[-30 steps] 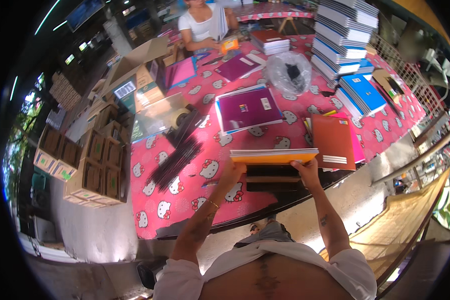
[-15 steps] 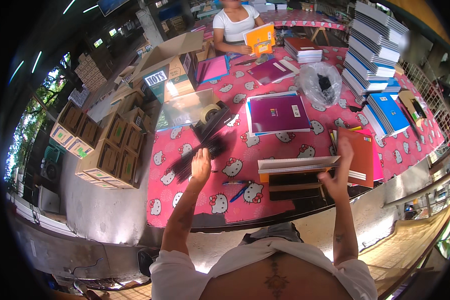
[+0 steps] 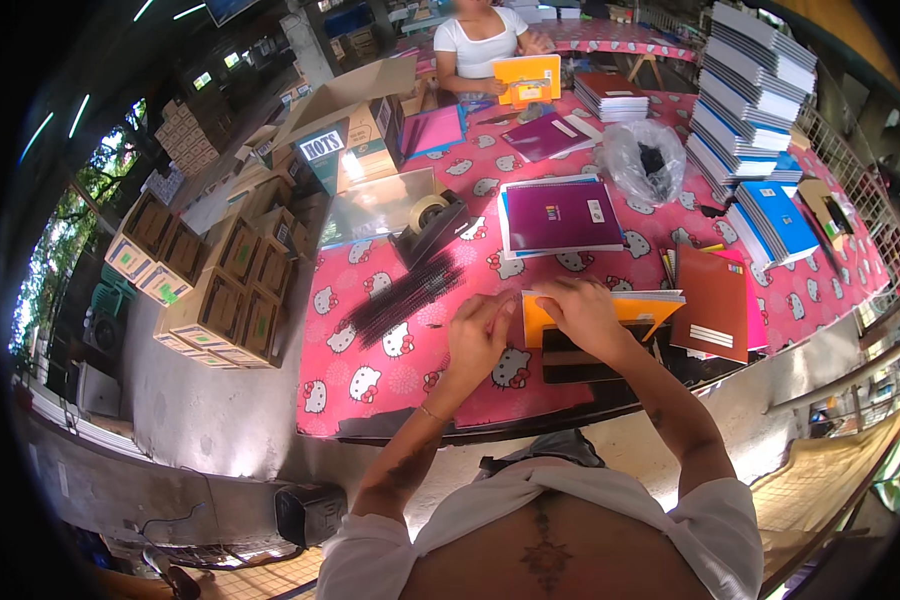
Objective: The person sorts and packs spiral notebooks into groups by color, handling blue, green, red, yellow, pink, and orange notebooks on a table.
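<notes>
Both hands meet at the near edge of the pink bench (image 3: 390, 400). The right hand (image 3: 582, 312) is pinching the left end of the orange-covered notebook (image 3: 638, 308), whose long axis runs left to right. The left hand (image 3: 478, 330) is just beside it with fingers curled, and I can't tell what it's gripping. A black strip bundle (image 3: 405, 292) lies to the left, with a purple notebook (image 3: 560, 212) farther back. Brown cartons (image 3: 220, 290) are stacked off the bench's left side.

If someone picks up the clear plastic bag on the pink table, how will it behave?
The clear plastic bag would probably be floppy: its film looks crumpled and slack. It likely feels light, though dark items inside add some weight. It seems unlikely to roll, since it slumps on the pink table.
</notes>
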`<state>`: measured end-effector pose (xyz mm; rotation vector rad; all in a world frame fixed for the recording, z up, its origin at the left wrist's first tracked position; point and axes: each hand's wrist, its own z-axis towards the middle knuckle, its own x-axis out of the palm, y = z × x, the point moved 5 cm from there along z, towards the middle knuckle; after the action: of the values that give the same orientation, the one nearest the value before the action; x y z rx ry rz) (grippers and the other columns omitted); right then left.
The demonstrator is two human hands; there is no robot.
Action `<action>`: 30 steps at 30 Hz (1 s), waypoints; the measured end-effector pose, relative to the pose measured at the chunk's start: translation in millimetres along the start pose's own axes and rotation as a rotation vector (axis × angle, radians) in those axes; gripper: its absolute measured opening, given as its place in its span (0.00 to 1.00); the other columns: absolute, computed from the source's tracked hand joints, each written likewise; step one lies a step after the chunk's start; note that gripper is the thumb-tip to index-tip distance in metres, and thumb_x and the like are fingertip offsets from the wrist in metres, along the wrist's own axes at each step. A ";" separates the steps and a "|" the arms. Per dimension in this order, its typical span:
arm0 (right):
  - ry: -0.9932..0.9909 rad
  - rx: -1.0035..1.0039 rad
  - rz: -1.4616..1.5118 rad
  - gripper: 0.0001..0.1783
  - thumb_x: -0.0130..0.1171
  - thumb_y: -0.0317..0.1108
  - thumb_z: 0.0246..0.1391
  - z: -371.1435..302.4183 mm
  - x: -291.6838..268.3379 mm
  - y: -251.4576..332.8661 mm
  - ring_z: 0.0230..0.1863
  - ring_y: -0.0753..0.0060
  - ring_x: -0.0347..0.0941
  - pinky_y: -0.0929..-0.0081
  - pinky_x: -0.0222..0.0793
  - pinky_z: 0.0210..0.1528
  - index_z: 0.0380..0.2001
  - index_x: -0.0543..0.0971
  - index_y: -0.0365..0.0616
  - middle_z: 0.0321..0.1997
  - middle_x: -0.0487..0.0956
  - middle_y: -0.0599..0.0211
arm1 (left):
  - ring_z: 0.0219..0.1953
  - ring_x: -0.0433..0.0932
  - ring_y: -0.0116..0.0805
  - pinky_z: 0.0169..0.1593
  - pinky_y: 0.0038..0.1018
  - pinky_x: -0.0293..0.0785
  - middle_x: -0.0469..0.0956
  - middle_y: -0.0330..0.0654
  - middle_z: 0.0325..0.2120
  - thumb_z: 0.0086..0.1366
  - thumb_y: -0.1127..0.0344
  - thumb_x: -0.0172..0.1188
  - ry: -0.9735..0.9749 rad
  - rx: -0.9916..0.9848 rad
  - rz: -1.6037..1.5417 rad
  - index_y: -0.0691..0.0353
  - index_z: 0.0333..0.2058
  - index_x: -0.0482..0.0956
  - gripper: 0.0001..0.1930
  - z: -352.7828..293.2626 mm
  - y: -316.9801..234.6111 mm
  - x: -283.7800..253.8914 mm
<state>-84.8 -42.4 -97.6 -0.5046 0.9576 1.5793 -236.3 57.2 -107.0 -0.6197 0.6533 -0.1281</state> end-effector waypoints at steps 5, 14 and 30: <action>0.069 0.062 0.028 0.10 0.61 0.40 0.56 2.1 3.4 -5.8 0.33 0.53 0.80 0.56 0.74 0.38 0.38 0.82 0.50 0.34 0.82 0.64 | 0.25 0.78 0.38 0.28 0.29 0.74 0.79 0.46 0.25 0.64 0.70 0.63 -0.086 -0.080 -0.148 0.61 0.43 0.85 0.10 -7.3 8.1 7.5; 0.115 0.091 0.074 0.09 0.62 0.41 0.56 10.3 2.7 -10.5 0.35 0.53 0.80 0.54 0.75 0.36 0.36 0.81 0.50 0.34 0.82 0.63 | 0.25 0.79 0.39 0.28 0.30 0.74 0.79 0.46 0.26 0.62 0.73 0.62 -0.028 -0.163 -0.081 0.62 0.40 0.84 0.08 -0.9 10.7 15.9; 0.206 0.038 0.208 0.06 0.61 0.35 0.54 16.9 7.6 -21.1 0.33 0.49 0.80 0.54 0.76 0.35 0.34 0.80 0.48 0.33 0.81 0.61 | 0.36 0.80 0.49 0.38 0.35 0.76 0.78 0.49 0.41 0.66 0.65 0.63 0.489 0.087 -0.005 0.63 0.51 0.76 0.16 37.3 22.9 25.3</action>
<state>-63.6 -24.3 -100.1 -0.5631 1.2263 1.7139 -195.4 86.8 -110.3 -0.5079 1.1124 -0.3167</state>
